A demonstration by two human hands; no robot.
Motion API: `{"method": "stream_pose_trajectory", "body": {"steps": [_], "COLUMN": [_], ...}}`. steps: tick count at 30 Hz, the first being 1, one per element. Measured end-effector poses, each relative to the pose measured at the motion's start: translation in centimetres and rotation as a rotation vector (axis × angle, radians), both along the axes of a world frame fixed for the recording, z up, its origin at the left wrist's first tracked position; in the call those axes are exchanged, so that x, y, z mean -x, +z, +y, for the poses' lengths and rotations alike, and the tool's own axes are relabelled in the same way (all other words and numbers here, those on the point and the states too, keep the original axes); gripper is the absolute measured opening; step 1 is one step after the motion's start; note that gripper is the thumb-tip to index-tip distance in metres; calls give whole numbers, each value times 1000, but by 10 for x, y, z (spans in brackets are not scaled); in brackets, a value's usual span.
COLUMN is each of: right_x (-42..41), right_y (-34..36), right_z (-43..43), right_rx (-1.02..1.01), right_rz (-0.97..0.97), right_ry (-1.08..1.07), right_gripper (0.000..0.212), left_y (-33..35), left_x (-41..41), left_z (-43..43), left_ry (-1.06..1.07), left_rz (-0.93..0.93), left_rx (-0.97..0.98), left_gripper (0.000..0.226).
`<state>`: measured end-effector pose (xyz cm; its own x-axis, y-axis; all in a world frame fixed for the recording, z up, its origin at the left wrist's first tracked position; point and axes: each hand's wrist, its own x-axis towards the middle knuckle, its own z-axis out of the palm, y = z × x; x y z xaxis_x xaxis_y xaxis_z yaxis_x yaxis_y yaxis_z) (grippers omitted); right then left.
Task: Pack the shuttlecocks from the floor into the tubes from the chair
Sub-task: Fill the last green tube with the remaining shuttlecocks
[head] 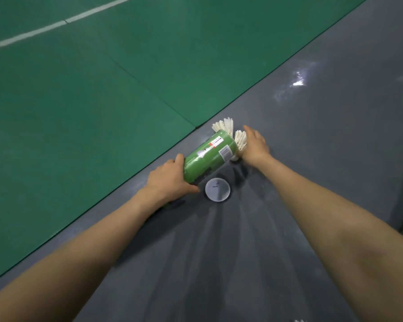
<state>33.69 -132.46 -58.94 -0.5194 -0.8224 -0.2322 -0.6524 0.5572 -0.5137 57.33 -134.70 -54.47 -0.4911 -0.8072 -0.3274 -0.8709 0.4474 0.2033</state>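
Green barcoded tube [207, 154] gripped by left fingers [180, 158], right fingers [248, 130] at shuttlecock [240, 139], grip unclear

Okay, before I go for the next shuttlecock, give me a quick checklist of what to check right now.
1. Left hand grips the green tube: ok.
2. White lid is off and lies on the grey floor beside the tube: ok.
3. Tube's open end points at the shuttlecocks: cannot tell, neither end shows clearly.
4. Shuttlecocks within reach: ok, they lie at the tube's far end, next to the right hand.
5. Right hand holds a shuttlecock: cannot tell, its fingers are hidden behind the hand.
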Motion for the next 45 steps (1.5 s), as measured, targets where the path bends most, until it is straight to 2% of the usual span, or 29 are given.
{"method": "stream_pose_trajectory", "body": {"steps": [3,6,9,11,12,16,21,24,25,26,29,30,32,35,38,40,43,44,45], "right_x": [-1,6,21,27,29,32,35,25,19,12,4,2,-4,-18,-26,-27,-26,-25,-25], "right_y": [-8,-4,25,50,63,100,128,137,139,143,148,149,149,138,113,94,59,48,39], "right_z": [10,26,42,54,63,94,122,127,126,123,109,104,94,76,46,27,-5,-14,-26], "right_rx": [63,77,361,498,520,497,447,361,305,251,73,13,-84,-117,96,272,256,200,131], "right_rz": [-69,-211,-466,-642,-670,-672,-579,-615,-640,-663,-784,-843,-901,-876,-791,-679,-368,-251,-151], "right_ry": [-111,-187,-304,-288,-239,-26,93,137,160,181,243,269,317,262,41,-121,-105,-40,18], "right_gripper": [50,32,22,16,16,19,21,20,21,31,88,98,101,83,59,37,15,22,39], "left_y": [2,1,0,0,2,12,30,41,43,45,47,46,44,38,30,25,13,10,8], "left_x": [-3,-5,-3,-3,-2,-4,-1,9,13,16,16,15,11,4,-4,-10,-23,-25,-28], "left_z": [0,1,10,16,20,32,45,54,56,59,61,61,59,53,37,24,4,-1,-7], "left_ry": [-1,10,3,-2,-5,4,-7,-57,-73,-86,-90,-91,-113,-127,-36,57,125,124,122], "left_rz": [-17,-35,-39,-39,-31,53,180,222,226,225,213,218,227,206,147,84,45,36,22], "left_rx": [8,16,24,33,40,75,122,137,139,143,164,174,196,210,168,118,66,55,40], "left_gripper": [72,73,71,71,70,71,68,68,69,71,73,73,71,69,67,65,66,67,68]}}
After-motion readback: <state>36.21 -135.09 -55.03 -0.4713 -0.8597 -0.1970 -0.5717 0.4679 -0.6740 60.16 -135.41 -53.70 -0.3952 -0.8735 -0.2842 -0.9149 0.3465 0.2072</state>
